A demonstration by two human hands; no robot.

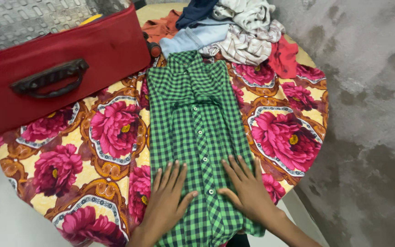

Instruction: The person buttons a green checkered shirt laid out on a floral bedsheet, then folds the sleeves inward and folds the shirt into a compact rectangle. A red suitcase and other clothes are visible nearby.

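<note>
The shirt (pixel 197 132) is matt woven cloth, green-checked, with small glossy buttons. The sheet (pixel 110 132) under it is smooth printed cloth. The suitcase (pixel 69 68) looks like matt red fabric — its handle (pixel 49 78) dark, dull plastic. The wall (pixel 371 91) is rough, blotchy plaster.

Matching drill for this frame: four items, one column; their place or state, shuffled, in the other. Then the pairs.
Items
1. green checked shirt
2. red suitcase
3. pile of clothes
4. left hand

Places or states
A. heaped at the far edge of the table
B. flat on the shirt's lower part, left of the button line
C. spread buttoned along the middle of the floral cloth
D. lying at the table's far left, dark handle facing up

Pairs: 1-C, 2-D, 3-A, 4-B
</note>
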